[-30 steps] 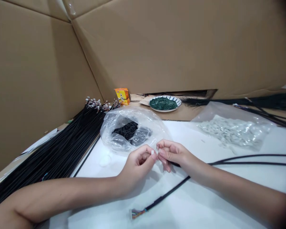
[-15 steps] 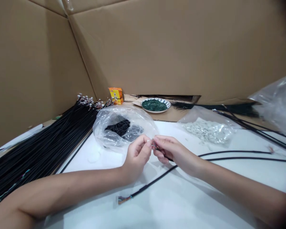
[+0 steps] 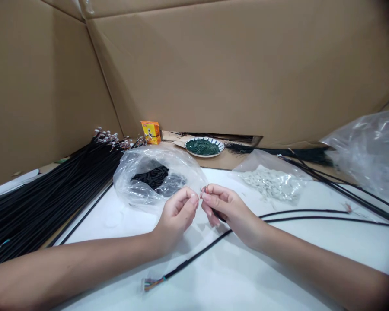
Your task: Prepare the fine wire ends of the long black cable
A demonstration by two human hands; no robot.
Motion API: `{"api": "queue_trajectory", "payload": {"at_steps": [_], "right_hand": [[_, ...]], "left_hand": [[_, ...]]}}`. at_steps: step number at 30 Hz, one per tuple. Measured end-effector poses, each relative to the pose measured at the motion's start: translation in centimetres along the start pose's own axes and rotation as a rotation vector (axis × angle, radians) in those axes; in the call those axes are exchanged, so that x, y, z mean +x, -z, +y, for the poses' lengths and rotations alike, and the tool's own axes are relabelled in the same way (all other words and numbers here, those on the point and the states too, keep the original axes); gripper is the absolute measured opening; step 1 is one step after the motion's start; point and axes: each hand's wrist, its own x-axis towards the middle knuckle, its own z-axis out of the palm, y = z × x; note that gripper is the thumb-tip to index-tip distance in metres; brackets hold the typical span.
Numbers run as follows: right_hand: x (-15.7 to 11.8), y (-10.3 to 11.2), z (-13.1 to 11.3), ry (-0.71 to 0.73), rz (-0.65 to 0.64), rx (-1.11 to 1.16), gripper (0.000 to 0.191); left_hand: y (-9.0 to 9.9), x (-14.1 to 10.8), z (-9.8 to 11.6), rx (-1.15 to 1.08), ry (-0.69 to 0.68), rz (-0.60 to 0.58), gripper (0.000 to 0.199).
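Compared with the view half a second earlier, the whole work area sits further left in the frame, and more of the clear plastic bag at the right edge shows. The right hand is clenched in a pinch on a black sheathed cable, whose fine end projects just above the fingertips. From the underside of that hand, the cable runs down and left across the white table surface to a multicoloured wire end. The left hand is curled, with its fingertips just beside the cable end; whether it grips the cable cannot be determined from this view. A second black cable extends right from near the right hand. Behind the hands lie a plastic bag of black parts and a bag of small white parts. A large bundle of black cables lies to the left.
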Motion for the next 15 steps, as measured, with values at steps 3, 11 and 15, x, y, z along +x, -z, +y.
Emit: {"api": "queue_trajectory", "payload": {"at_steps": [3,11,15], "right_hand": [[-0.1,0.1,0.4,-0.059,0.017,0.090,0.027],[-0.3,0.5,1.4,-0.151,0.025,0.213,0.017],[-0.4,0.7,1.4,-0.148,0.036,0.215,0.024]], "left_hand": [[-0.2,0.1,0.2,0.017,0.008,-0.003,0.028],[-0.7,0.1,0.8,0.025,0.002,-0.072,0.024],[-0.7,0.1,0.8,0.034,0.004,-0.106,0.022]]}}
